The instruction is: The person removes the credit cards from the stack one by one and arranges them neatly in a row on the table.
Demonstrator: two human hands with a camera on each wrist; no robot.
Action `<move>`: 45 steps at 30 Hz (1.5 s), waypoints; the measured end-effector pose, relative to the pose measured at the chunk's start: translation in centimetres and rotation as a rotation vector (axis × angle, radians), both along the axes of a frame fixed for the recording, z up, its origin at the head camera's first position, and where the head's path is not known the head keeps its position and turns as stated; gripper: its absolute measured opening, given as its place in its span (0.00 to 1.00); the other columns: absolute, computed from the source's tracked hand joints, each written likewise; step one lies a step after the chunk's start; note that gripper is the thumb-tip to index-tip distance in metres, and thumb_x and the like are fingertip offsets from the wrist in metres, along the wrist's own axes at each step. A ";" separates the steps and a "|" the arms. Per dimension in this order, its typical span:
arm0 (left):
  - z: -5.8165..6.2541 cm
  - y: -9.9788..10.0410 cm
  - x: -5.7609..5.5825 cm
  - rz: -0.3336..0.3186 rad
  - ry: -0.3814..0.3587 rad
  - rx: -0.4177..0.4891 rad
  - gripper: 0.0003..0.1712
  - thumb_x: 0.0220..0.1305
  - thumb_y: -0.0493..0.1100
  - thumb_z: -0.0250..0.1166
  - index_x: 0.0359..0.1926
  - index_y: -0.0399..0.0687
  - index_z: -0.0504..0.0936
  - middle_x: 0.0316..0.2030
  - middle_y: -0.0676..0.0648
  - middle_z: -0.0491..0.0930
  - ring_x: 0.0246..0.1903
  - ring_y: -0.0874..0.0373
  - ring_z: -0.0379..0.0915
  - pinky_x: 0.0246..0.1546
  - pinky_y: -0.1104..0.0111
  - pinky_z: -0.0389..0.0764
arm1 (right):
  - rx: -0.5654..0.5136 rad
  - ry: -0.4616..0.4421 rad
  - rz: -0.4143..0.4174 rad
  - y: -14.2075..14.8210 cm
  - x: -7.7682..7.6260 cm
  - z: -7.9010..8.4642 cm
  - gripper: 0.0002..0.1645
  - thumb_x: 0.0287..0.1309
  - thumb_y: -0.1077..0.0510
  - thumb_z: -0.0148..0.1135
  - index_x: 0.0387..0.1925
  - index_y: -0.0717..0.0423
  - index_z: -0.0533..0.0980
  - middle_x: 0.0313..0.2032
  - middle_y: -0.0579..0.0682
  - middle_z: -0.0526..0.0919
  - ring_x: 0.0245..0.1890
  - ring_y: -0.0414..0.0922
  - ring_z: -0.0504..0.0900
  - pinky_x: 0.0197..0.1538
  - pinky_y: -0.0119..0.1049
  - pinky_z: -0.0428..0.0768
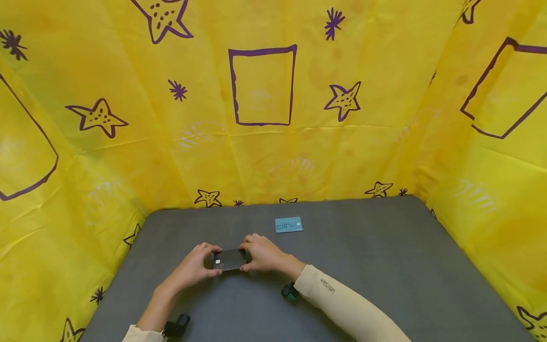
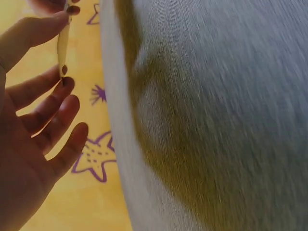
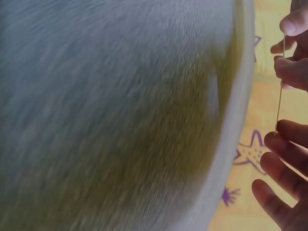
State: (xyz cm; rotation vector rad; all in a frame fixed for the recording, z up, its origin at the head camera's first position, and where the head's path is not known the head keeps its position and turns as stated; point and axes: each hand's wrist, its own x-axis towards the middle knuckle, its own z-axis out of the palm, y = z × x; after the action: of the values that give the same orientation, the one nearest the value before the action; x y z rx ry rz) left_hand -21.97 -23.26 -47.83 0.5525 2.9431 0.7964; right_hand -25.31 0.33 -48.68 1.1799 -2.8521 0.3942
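Observation:
A dark card (image 1: 231,260) with a small chip and "VIP" on its face is held between both hands above the table. My left hand (image 1: 197,264) pinches its left end between thumb and fingers. At the opposite end, my right hand (image 1: 266,255) grips the card the same way. Seen from the left wrist, the card (image 2: 62,48) is nearly edge-on, and the lower fingers spread away from it. In the right wrist view the card (image 3: 279,103) shows as a thin line between thumb and fingertips.
A blue card (image 1: 288,224) with a chip and "VIP" lettering lies on the grey table (image 1: 363,266), beyond my right hand. Yellow cloth (image 1: 265,156) with purple stars surrounds the table at the back and sides. Black camera mounts (image 1: 177,326) sit at both wrists.

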 end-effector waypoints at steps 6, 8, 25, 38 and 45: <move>-0.1 -1.3 0.4 -0.034 -0.006 -0.024 0.30 0.44 0.42 0.78 0.50 0.45 0.79 0.43 0.49 0.76 0.41 0.56 0.69 0.40 0.63 0.73 | 0.035 0.025 0.014 -1.5 0.2 0.0 0.31 0.49 0.37 0.71 0.52 0.48 0.80 0.42 0.41 0.78 0.40 0.37 0.72 0.43 0.28 0.71; -0.1 -1.9 0.5 -0.014 -0.021 -0.022 0.29 0.44 0.42 0.78 0.50 0.45 0.79 0.44 0.50 0.76 0.42 0.56 0.70 0.40 0.63 0.73 | 0.046 0.023 0.017 -2.1 0.2 -0.2 0.31 0.49 0.37 0.71 0.52 0.47 0.80 0.42 0.41 0.78 0.40 0.37 0.72 0.44 0.28 0.72; -1.0 -6.2 1.5 0.025 -0.104 -0.012 0.30 0.41 0.45 0.79 0.49 0.46 0.80 0.45 0.48 0.79 0.43 0.54 0.70 0.40 0.65 0.73 | 0.064 -0.093 -0.013 -7.2 0.7 -1.5 0.31 0.47 0.36 0.72 0.52 0.43 0.81 0.41 0.38 0.79 0.38 0.34 0.72 0.41 0.25 0.71; -1.2 -8.2 1.7 0.033 -0.150 0.003 0.31 0.42 0.45 0.79 0.50 0.46 0.80 0.47 0.45 0.80 0.44 0.52 0.69 0.41 0.63 0.71 | 0.124 -0.062 -0.030 -9.5 1.2 -1.0 0.27 0.48 0.34 0.70 0.49 0.37 0.81 0.39 0.36 0.77 0.36 0.34 0.71 0.38 0.26 0.70; -1.2 -8.5 1.6 0.015 -0.124 -0.020 0.30 0.41 0.45 0.79 0.49 0.47 0.81 0.48 0.45 0.81 0.46 0.51 0.67 0.42 0.65 0.69 | 0.159 -0.057 -0.070 -10.1 1.6 -1.1 0.27 0.48 0.33 0.69 0.48 0.36 0.81 0.40 0.36 0.78 0.37 0.34 0.71 0.39 0.27 0.71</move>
State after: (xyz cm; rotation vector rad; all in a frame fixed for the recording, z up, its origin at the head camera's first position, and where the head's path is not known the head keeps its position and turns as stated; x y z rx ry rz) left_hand -20.41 -31.79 -49.00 0.4627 2.8421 0.7722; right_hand -23.74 -9.81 -49.83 1.1033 -3.0130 0.2052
